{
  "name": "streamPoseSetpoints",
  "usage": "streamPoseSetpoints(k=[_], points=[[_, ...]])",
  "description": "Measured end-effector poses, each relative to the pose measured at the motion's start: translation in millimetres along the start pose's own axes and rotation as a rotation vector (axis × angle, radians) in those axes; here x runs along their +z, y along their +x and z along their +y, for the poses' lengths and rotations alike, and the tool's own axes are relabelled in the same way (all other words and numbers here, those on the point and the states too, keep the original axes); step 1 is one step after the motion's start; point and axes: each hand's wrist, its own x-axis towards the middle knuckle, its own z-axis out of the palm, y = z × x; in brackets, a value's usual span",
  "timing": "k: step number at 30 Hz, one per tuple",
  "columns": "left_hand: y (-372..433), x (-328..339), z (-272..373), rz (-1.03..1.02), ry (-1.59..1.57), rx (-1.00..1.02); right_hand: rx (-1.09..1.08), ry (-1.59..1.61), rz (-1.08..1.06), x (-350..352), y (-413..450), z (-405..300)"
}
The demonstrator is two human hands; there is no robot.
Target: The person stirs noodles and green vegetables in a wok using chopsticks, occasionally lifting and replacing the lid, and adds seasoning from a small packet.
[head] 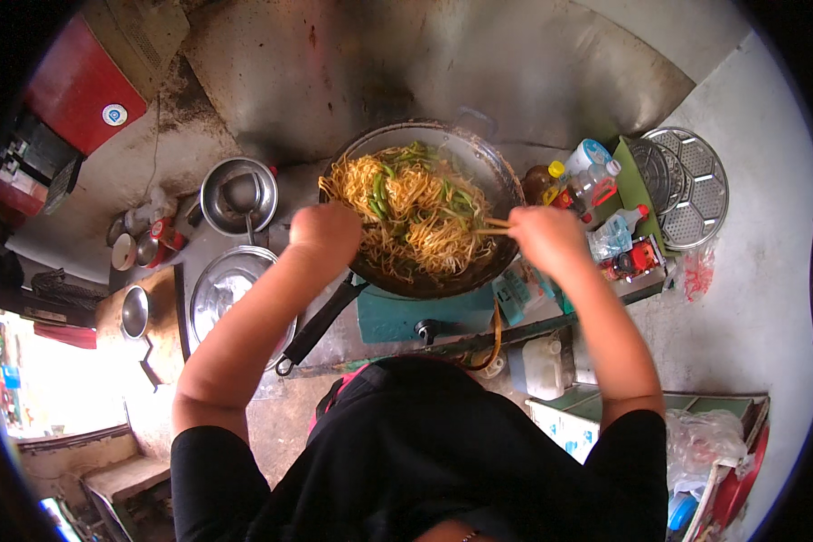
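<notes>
A large black wok (pixel 440 293) with a long handle sits on a teal gas stove (pixel 406 318). Noodles (pixel 413 196) mixed with green beans (pixel 379 193) fill much of it and reach over its left rim. At the wok's left edge my left hand (pixel 326 234) is closed; something thin seems to run from it into the noodles, mostly hidden by the hand. My right hand (pixel 545 234), at the right rim, grips wooden chopsticks (pixel 493 232) whose tips point into the noodles.
Left of the wok lie a metal bowl with a ladle (pixel 239 196) and a glass lid (pixel 223 291). Bottles (pixel 593 179) and a green rack (pixel 640 196) stand at right. The wok's black handle (pixel 322 322) juts toward my body at lower left. A metal sheet (pixel 413 68) backs the stove.
</notes>
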Motion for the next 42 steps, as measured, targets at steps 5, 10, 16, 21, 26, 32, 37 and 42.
streamPoseSetpoints(k=[5, 10, 16, 21, 26, 32, 37, 42], points=[[10, 0, 34, -0.066, -0.074, 0.003, 0.056, 0.186, 0.11, 34, 12, -21], [-3, -6, 28, 0.04, -0.216, -0.006, 0.153, 0.446, 0.13, 30, -6, -16], [-19, -38, 20, 0.192, -0.364, -0.022, 0.127, 0.661, 0.322, 4, -27, -3], [-27, -71, 11, 0.31, -0.381, -0.016, 0.159, 0.699, 0.332, -39, -31, 6], [-19, -85, 0, 0.521, -0.404, -0.015, 0.173, 0.662, 0.364, -64, -11, 7], [1, -52, -40, 0.166, -0.088, -0.103, 0.064, 0.171, 0.06, -56, 5, 12], [-21, -38, -62, 0.104, -0.024, -0.289, 0.04, 0.026, 0.082, -102, -41, 8], [-11, -25, -42, 0.104, 0.124, -0.272, -0.022, -0.087, 0.127, -95, -54, -20]])
